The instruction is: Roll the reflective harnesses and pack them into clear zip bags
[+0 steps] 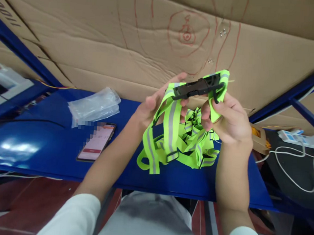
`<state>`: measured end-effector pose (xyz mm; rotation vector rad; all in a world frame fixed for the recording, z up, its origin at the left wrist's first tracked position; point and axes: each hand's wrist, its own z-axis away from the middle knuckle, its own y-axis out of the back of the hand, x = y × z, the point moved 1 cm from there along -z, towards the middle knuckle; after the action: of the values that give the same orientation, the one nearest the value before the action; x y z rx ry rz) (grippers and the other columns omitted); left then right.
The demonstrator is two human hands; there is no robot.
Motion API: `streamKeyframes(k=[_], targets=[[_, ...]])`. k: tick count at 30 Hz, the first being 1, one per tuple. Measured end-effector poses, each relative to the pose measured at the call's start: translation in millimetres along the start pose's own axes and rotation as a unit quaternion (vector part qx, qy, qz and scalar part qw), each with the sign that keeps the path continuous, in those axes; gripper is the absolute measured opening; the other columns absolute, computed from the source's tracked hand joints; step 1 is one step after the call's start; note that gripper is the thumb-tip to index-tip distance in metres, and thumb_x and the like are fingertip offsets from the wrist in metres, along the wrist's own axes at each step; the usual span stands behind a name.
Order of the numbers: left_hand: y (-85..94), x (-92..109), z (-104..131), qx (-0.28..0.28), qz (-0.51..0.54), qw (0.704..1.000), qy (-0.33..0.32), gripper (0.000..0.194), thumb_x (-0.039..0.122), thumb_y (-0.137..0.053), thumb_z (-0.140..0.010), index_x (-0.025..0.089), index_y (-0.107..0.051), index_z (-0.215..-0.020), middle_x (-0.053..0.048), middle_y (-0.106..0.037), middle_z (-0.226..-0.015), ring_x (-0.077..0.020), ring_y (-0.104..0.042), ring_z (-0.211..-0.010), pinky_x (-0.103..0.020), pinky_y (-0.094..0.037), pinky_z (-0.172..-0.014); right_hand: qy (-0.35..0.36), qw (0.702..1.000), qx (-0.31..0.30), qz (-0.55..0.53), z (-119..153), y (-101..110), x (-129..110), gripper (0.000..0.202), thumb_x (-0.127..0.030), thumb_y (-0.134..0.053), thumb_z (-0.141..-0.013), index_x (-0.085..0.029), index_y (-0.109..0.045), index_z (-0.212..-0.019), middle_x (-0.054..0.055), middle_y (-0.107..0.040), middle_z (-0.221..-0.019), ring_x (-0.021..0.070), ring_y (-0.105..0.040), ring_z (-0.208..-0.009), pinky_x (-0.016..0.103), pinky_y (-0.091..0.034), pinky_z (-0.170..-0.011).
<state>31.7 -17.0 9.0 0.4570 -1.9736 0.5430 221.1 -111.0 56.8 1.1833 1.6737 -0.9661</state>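
A fluorescent yellow-green strap with a grey reflective stripe [171,122] is held up over the table by both my hands. Its black plastic side-release buckle [196,88] looks joined and spans the gap between them. My left hand [158,99] is around the strap at the buckle's left end, partly hidden behind the webbing. On the right side, my right hand [231,118] pinches the strap's folded end just below the buckle. A black slider [172,156] sits on a hanging loop. Beneath lies a tangled pile of similar reflective straps [198,142].
The blue table [49,134] carries clear plastic bags [95,105] and a phone [97,142] with a lit screen to the left. Cardboard [142,33] with red drawn lines stands behind. White cables [295,172] and a small cardboard box [260,140] are at the right.
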Motion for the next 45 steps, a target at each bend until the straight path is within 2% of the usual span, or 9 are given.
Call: streamKeyframes(k=[3,5,8,11,14,24,31,38,45], targets=[[2.7,-11.7,-2.5,-0.115,0.029,0.992,0.040,0.123,0.084,-0.084,-0.049,0.034,-0.043,-0.153,-0.004,-0.071,-0.087,-0.0229,-0.068,-0.062,-0.037,-0.057,-0.057,0.015,1.000,0.004,-0.006,0.2,2.4,-0.4,0.020,-0.042,-0.073,-0.091,-0.025,-0.067,-0.098,-0.003,-0.069,-0.072,0.0112,-0.060,-0.048,0.024,-0.051,-0.044],[-0.9,-11.1,-1.3,-0.168,0.003,0.984,0.065,0.092,0.070,-0.087,-0.062,0.027,-0.060,-0.139,-0.004,-0.070,-0.078,-0.0214,-0.066,-0.057,-0.037,-0.056,-0.057,0.018,1.000,0.018,0.009,-0.5,2.8,2.0,0.021,-0.043,-0.073,-0.091,-0.025,-0.068,-0.100,-0.001,-0.073,-0.079,0.0136,-0.066,-0.058,0.027,-0.058,-0.053],[-11.6,4.9,0.4,-0.059,-0.079,0.995,0.012,0.049,0.060,-0.080,-0.081,0.020,-0.073,-0.109,-0.009,-0.074,-0.091,-0.0255,-0.073,-0.076,-0.041,-0.060,-0.073,0.034,0.997,0.047,0.042,-4.5,2.2,12.4,0.019,-0.042,-0.073,-0.090,-0.026,-0.070,-0.100,0.002,-0.076,-0.095,0.0208,-0.075,-0.088,0.035,-0.065,-0.075],[-20.9,24.4,3.6,0.061,-0.217,0.969,-0.103,0.044,0.058,-0.078,-0.084,0.021,-0.075,-0.108,-0.009,-0.074,-0.111,-0.0323,-0.071,-0.112,-0.048,-0.056,-0.102,0.079,0.989,0.098,0.076,-11.4,-0.5,25.9,0.019,-0.042,-0.074,-0.088,-0.030,-0.072,-0.102,0.002,-0.077,-0.107,0.0251,-0.072,-0.115,0.041,-0.064,-0.091],[-21.1,31.2,5.5,0.080,-0.296,0.937,-0.164,0.036,0.048,-0.076,-0.088,0.025,-0.076,-0.116,-0.006,-0.071,-0.128,-0.0315,-0.062,-0.130,-0.048,-0.044,-0.118,0.082,0.982,0.132,0.111,-17.0,-6.1,34.5,0.023,-0.049,-0.075,-0.086,-0.032,-0.072,-0.102,0.001,-0.077,-0.110,0.0274,-0.066,-0.127,0.045,-0.063,-0.096],[-18.9,-0.9,-8.8,0.131,-0.164,0.976,-0.052,0.062,0.039,-0.090,-0.074,0.018,-0.068,-0.128,-0.010,-0.070,-0.132,-0.0312,-0.061,-0.130,-0.047,-0.045,-0.116,0.099,0.969,0.181,0.135,-28.6,-11.8,61.7,0.026,-0.050,-0.068,-0.092,-0.029,-0.072,-0.107,0.002,-0.075,-0.119,0.0243,-0.061,-0.134,0.045,-0.051,-0.115],[-8.6,-9.3,-10.4,0.168,-0.143,0.973,-0.062,0.057,0.039,-0.091,-0.072,0.017,-0.069,-0.121,-0.009,-0.072,-0.128,-0.0312,-0.064,-0.126,-0.047,-0.047,-0.113,0.011,0.988,0.002,0.154,-14.5,7.7,32.1,0.051,-0.051,-0.087,-0.076,-0.028,-0.071,-0.118,0.004,-0.074,-0.123,0.0266,-0.064,-0.129,0.045,-0.053,-0.113],[-15.7,-17.4,-10.9,0.095,-0.124,0.987,-0.024,0.055,0.038,-0.094,-0.068,0.017,-0.073,-0.115,-0.010,-0.073,-0.127,-0.0323,-0.065,-0.124,-0.048,-0.050,-0.110,0.062,0.967,0.128,0.210,-11.8,14.3,24.7,0.036,-0.041,-0.088,-0.079,-0.027,-0.074,-0.109,0.001,-0.076,-0.110,0.0251,-0.072,-0.112,0.045,-0.059,-0.103],[-33.5,-24.0,-6.4,-0.085,0.180,0.970,0.139,0.047,0.037,-0.090,-0.073,0.019,-0.075,-0.114,-0.014,-0.075,-0.125,-0.0403,-0.069,-0.121,-0.053,-0.058,-0.102,0.168,0.922,0.221,0.272,-7.6,7.2,16.1,0.029,-0.046,-0.082,-0.085,-0.030,-0.071,-0.107,0.003,-0.073,-0.112,0.0286,-0.067,-0.123,0.044,-0.061,-0.100]])
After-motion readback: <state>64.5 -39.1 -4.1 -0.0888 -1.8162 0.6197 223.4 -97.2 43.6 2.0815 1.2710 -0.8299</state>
